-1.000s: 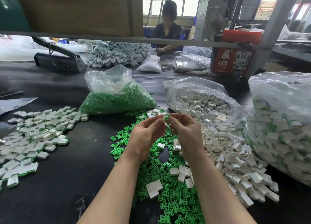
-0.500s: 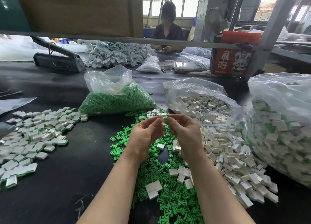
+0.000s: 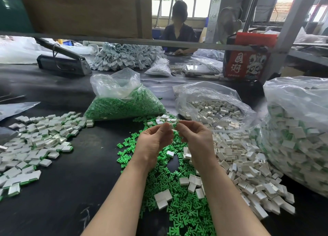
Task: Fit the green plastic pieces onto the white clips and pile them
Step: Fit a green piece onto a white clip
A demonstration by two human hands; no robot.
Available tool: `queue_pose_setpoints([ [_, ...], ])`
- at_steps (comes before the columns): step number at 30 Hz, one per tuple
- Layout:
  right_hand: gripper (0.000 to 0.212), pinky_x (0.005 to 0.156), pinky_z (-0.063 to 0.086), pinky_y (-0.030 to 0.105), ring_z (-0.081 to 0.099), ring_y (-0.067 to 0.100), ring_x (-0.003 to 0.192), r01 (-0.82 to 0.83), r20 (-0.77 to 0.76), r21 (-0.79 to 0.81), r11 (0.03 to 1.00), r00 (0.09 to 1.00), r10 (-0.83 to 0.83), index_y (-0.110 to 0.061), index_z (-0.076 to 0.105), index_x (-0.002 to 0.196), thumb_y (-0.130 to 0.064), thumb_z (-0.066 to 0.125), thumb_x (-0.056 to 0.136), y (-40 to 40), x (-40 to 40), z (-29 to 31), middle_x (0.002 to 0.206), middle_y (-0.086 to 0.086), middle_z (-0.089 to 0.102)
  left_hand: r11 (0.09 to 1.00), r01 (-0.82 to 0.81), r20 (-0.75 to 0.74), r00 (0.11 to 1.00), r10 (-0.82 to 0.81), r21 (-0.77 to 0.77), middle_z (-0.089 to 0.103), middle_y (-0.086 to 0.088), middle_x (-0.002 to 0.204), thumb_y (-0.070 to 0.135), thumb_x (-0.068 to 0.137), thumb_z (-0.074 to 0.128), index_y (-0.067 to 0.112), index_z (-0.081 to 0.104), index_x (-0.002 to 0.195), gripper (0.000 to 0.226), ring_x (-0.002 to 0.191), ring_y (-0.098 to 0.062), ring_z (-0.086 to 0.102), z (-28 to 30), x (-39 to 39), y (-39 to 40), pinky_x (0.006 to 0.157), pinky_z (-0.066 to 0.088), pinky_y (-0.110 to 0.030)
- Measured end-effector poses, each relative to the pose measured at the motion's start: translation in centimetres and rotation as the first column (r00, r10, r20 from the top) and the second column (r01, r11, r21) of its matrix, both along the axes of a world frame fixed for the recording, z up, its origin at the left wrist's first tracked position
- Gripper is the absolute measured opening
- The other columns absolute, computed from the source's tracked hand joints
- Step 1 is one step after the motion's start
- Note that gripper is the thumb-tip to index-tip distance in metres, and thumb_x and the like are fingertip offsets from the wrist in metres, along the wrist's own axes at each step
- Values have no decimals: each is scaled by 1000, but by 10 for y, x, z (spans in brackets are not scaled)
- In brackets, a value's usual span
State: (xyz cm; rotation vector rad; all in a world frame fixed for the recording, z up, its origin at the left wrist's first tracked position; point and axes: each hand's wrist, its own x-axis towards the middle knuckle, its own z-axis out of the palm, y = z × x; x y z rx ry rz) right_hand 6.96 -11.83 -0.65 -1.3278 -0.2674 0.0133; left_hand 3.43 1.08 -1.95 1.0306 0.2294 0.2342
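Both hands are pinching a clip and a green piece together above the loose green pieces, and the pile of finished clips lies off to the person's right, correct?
Not quite. In the head view the pile of finished clips lies to the person's left. The rest holds: left hand and right hand pinch a clip and green piece above the loose green pieces.

Worktop point(image 3: 74, 191) layout: finished pile point(image 3: 33, 143) far left. Loose insert pieces point(image 3: 179, 203) centre-front, under both hands point(image 3: 174, 129). Loose clips point(image 3: 245, 168) just right of them. Behind centre: bag of inserts point(image 3: 124, 102); to its right, bag of clips point(image 3: 211, 104). Big bag of finished parts point(image 3: 298, 134) at right edge. Sealer-type tool point(image 3: 62, 61) back left.
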Motion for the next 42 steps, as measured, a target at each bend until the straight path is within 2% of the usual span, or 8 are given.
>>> queue_pose_setpoints([
  [12,9,55,49,20,60,8,60,9,-36,49,999,999,-7,-4,73,92,-9,73,84,0,0,0,72,1,71,998,68,38,997,-69,14,75,-6,79,23,73,76,16,80,80,11,68,-12,71,0,-3,1,60,56,-21],
  [18,8,54,48,21,59,8,57,11,-35,48,999,999,-9,-4,72,90,-10,73,84,-1,0,1,68,-1,70,996,76,63,995,-80,56,75,-4,80,28,70,78,18,81,82,16,69,-11,71,1,-4,0,61,56,-20],
  [22,4,53,49,20,59,8,56,3,-33,56,998,999,-1,-6,72,87,-9,72,85,0,-1,2,66,-2,70,995,69,76,994,-74,67,75,-4,79,34,63,81,17,81,81,24,68,-10,70,3,-4,-1,61,56,-20],
  [28,9,53,50,21,60,11,58,19,-23,10,1000,1000,-19,-2,71,90,-10,73,85,-1,0,3,70,4,69,992,34,78,996,-44,120,74,-5,79,30,74,76,16,80,82,17,68,-12,69,2,-5,-1,61,55,-20],
  [34,6,53,51,21,61,10,58,19,10,-20,1000,1000,-19,-4,72,89,-10,72,86,-3,0,3,70,3,70,980,-17,113,994,-6,199,74,-5,78,33,74,76,19,80,82,17,68,-12,68,4,-5,-3,64,55,-22],
  [42,2,55,52,23,62,11,60,6,3,-12,1000,1000,-6,-9,72,84,-10,72,86,1,-3,3,70,2,71,994,15,89,996,-25,111,76,-2,76,27,76,72,18,81,78,13,66,-9,70,5,-5,-5,61,55,-19],
])
